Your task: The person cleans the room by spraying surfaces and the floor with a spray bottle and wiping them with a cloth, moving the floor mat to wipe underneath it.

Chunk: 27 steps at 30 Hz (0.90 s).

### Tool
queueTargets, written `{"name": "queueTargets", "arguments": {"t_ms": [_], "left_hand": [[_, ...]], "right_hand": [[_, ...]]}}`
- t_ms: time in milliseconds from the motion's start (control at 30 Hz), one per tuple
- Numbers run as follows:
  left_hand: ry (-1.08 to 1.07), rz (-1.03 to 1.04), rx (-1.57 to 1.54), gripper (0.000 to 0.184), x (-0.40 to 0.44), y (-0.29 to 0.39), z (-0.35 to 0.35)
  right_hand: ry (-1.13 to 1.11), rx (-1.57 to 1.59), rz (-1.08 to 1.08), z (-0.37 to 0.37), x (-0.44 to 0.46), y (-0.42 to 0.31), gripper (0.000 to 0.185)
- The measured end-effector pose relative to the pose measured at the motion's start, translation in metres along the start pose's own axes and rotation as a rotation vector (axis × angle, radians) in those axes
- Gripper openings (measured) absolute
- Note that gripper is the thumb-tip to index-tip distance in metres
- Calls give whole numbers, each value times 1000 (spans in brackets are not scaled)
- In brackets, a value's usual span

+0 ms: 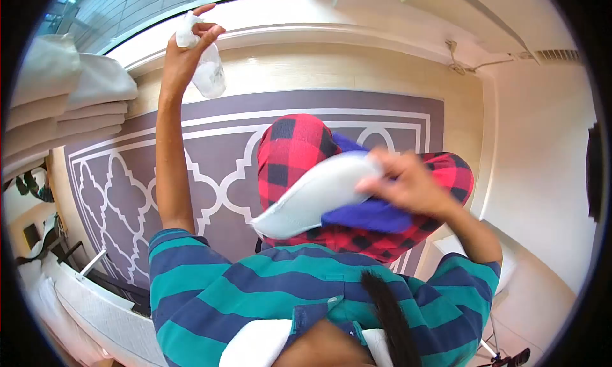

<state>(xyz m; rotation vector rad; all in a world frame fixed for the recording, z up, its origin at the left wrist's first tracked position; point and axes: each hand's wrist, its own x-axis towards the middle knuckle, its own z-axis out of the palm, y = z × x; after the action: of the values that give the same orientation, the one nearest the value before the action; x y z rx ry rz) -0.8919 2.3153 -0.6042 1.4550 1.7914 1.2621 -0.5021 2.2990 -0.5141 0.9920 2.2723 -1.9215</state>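
Observation:
My left hand (189,53) is stretched far out at the upper left, close to the window. Its fingers are closed around the white head of a clear spray bottle (210,77), which hangs down below the hand. Over my lap, my right hand (406,180) grips one end of a long, flat, pale grey piece with rounded edges (319,192). Motion blurs this hand, and I cannot tell exactly what the pale piece is. Under it a blue cloth (373,215) lies on my red and black checked trousers (293,141).
A grey rug with white patterns (223,176) covers the floor. Folded light fabric (76,86) is piled at the left. Ahead runs a white sill (287,13) under the window. A cable (456,61) lies near the far right corner, beside a white wall (539,131).

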Motion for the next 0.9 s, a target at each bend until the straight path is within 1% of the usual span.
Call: {"name": "queueTargets", "arguments": {"t_ms": [67,133,167,233,300,333,367,400,433,467,500,533,567,600,633,667,700,733,767,800,833,867,900], "left_hand": [[-45,-75,-21,49,-11,7,-6],[-80,-168,-65,49,-22,7,-6],[-60,-155,-48,47,-31,10,1],[-103,-197,-32,47,-39,-2,11],[-139,-245,-14,49,-45,-10,29],[-139,-226,-2,50,-48,-21,42],[-141,-212,-19,51,-49,-33,55],[-138,-204,-40,51,-51,-45,69],[-112,-197,-45,50,-56,-58,83],[-111,-193,4,50,-60,-64,96],[-73,-186,80,50,-68,-72,109],[-31,-169,161,51,-71,-80,119],[26,-170,185,56,-75,-82,126],[61,-150,104,58,-76,-83,123],[92,-134,21,61,-78,-83,123],[123,-118,-63,63,-79,-84,123],[116,-90,-51,71,-83,-89,120],[103,-31,-22,69,-85,-89,115],[60,-40,-45,68,-89,-96,110],[16,-49,-66,68,-91,-103,108],[-33,-117,-148,68,-90,-101,104],[-35,-147,-210,68,-83,-101,102],[-33,-184,-277,69,-76,-98,107]], "right_hand": [[-208,-229,-102,46,-2,42,19],[-580,-465,-228,62,2,61,31],[-626,-478,-205,56,6,65,33],[-714,-495,-149,38,14,60,37],[-546,-525,-38,0,25,41,63],[-554,-476,37,-25,37,27,65],[-500,-514,-22,-47,46,29,62],[-447,-577,10,-63,59,35,53],[-410,-776,51,-72,79,46,38],[-236,-779,102,-80,98,84,27],[-97,-695,241,-75,124,85,25],[57,-586,141,-66,148,101,22],[214,-472,41,-55,174,120,20],[223,-338,21,-38,201,123,22],[230,-398,-233,-22,233,142,37],[229,-423,-401,1,262,151,52],[239,-624,-542,17,295,164,56],[263,-905,-536,34,321,172,54],[229,-1053,-512,48,346,197,53],[186,-934,-424,57,361,222,51],[232,-933,-465,55,360,229,50],[280,-925,-500,51,351,239,48],[348,-929,-483,39,335,250,48]]}}
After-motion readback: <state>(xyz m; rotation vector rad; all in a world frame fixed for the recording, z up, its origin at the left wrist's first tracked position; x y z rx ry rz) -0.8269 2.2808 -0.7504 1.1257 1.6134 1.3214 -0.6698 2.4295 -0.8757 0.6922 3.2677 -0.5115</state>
